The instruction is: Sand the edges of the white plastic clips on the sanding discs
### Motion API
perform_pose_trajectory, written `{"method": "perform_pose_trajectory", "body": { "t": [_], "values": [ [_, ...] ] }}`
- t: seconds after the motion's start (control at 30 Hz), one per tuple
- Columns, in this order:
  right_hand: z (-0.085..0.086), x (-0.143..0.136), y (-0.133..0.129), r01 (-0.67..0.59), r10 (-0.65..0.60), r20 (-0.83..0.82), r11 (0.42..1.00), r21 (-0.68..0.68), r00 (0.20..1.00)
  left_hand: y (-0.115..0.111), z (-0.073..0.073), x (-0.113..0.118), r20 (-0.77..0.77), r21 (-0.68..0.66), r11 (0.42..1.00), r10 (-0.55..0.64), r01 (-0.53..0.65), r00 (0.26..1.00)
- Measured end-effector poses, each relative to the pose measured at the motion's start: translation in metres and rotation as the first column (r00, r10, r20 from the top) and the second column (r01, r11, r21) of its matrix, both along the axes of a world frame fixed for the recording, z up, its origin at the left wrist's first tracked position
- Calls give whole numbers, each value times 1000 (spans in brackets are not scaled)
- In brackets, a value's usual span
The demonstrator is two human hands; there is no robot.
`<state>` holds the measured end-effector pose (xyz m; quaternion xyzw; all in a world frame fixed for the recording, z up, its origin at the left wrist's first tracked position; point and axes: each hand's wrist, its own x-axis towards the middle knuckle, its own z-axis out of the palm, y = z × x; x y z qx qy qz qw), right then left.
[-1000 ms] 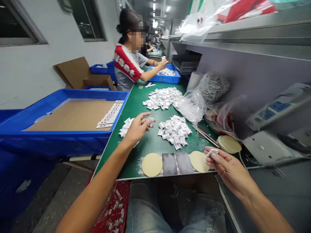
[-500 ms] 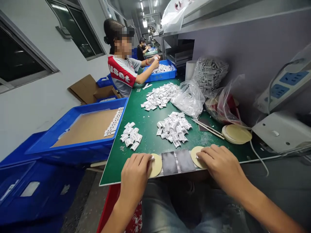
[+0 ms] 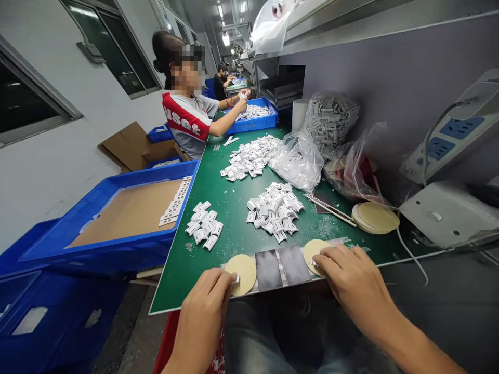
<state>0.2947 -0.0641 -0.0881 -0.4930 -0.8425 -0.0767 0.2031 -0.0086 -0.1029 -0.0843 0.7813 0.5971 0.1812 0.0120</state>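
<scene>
My left hand point(image 3: 205, 309) is closed, pinching a small white plastic part point(image 3: 236, 279) against the left pale yellow disc point(image 3: 246, 265), which looks like sandpaper. The fingers of my right hand point(image 3: 353, 272) are closed on another small white plastic part point(image 3: 314, 263), resting on the right yellow disc point(image 3: 312, 249). Most of both parts is hidden by my fingertips. Between the discs, two dark grey rectangular sheets point(image 3: 268, 270) lie along the table's front edge. Beyond them is a heap of white plastic parts point(image 3: 275, 208), with a smaller group point(image 3: 205, 226) to its left.
A larger white heap point(image 3: 251, 156) and clear plastic bags point(image 3: 298, 163) lie farther back on the green table point(image 3: 230, 200). A blue tray point(image 3: 113, 182) stands left. Tweezers point(image 3: 331, 210), spare discs point(image 3: 376, 217) and a power strip point(image 3: 448, 137) are right. A co-worker point(image 3: 187, 111) sits beyond.
The view has shifted slightly. My left hand has slid towards the table's front edge across its disc, and my right hand has shifted a little the same way. Both still pinch their parts.
</scene>
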Motion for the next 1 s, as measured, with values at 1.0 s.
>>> {"method": "perform_pose_trajectory", "body": {
  "t": [1.0],
  "values": [
    [9, -14, 1, 12, -187, -599, 959, -284, 779, 15, -1, 17, 643, -58, 954, 261, -295, 720]
  ]
}}
